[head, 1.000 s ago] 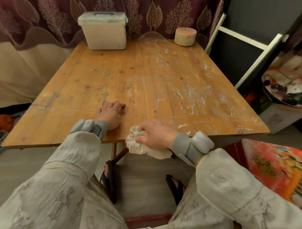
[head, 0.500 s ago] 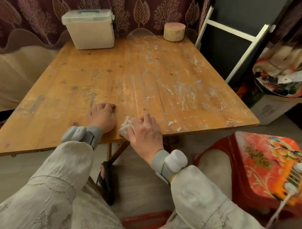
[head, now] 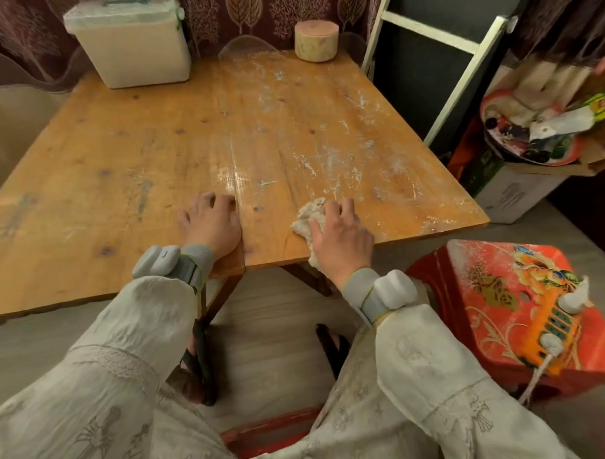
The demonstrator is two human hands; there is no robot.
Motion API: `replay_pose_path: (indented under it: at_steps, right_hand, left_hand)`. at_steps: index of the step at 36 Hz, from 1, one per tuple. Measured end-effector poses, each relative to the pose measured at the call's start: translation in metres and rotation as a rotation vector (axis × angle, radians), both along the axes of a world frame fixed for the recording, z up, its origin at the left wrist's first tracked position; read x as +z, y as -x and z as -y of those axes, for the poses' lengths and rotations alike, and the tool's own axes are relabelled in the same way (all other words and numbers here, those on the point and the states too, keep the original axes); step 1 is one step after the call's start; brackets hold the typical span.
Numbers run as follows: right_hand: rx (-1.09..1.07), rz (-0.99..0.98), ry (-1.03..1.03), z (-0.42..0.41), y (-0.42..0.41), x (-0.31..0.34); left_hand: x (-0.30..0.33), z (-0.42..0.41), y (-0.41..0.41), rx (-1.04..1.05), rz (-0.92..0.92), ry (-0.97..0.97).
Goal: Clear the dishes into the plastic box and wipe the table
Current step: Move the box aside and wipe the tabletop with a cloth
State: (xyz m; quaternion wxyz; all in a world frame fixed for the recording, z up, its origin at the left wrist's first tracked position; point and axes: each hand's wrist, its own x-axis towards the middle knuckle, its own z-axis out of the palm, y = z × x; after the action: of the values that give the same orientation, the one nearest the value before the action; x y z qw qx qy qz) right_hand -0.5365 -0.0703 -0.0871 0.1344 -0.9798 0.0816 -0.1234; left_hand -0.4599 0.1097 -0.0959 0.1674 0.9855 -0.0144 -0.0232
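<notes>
Cloth [head: 310, 218]: a crumpled pale rag lying on the wooden table [head: 127, 160] near its front edge, partly hanging off. I see my right hand [head: 340, 236] on top of it, fingers curled over and gripping it. My left hand [head: 212, 223] rests on the wood beside it, fingers bent, holding nothing. Plastic box [head: 130, 41] sits lidded at the far left corner; a round container [head: 317, 40] at the far right.
</notes>
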Motion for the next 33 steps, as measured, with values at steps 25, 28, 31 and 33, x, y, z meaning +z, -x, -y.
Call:
replay_pose_path:
  at_steps: [25,28,31,33]
  right_hand:
    - [-0.215,0.022,0.068,0.092,-0.004,0.003]
    - [-0.18,0.097,0.044,0.087,-0.001,0.009]
    - [0.043,0.12,-0.005,0.061,0.003,0.012]
    - [0.171,0.101,-0.004,0.045,0.006,0.008]
  left_hand:
    - [0.017,0.047,0.015,0.022,0.046,0.035]
    - [0.02,0.062,0.013,-0.042,0.11,0.044]
    - [0.017,0.075,0.012,-0.152,0.12,0.134]
    - [0.015,0.084,0.016,-0.203,0.105,0.155]
